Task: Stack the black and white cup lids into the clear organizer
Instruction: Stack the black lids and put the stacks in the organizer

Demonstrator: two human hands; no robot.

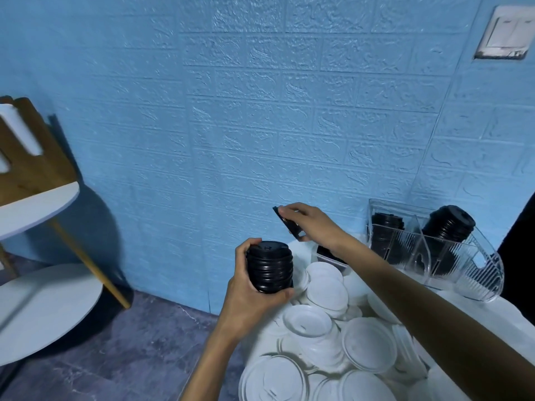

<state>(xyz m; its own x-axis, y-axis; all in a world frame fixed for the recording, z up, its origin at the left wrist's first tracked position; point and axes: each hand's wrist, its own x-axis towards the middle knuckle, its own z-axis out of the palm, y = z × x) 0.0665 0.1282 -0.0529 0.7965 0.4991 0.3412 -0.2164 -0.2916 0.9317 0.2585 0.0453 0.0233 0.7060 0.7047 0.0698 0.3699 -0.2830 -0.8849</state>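
Observation:
My left hand [249,296] grips a tall stack of black lids [269,267] held above the table's left edge. Higher and to the right, my right hand [309,224] pinches a single black lid [286,222] tilted on edge, a little apart from the stack. At the right stands the clear organizer [463,264], with two stacks of black lids [447,227] in its compartments. A heap of loose white lids [327,337] covers the table below both hands. A few more black lids [328,254] lie under my right wrist, partly hidden.
The blue brick-pattern wall [260,111] rises directly behind the table. A white and wooden tiered stand [37,215] is at the left, over a dark marble floor [130,357]. A wall switch [503,33] sits at the top right.

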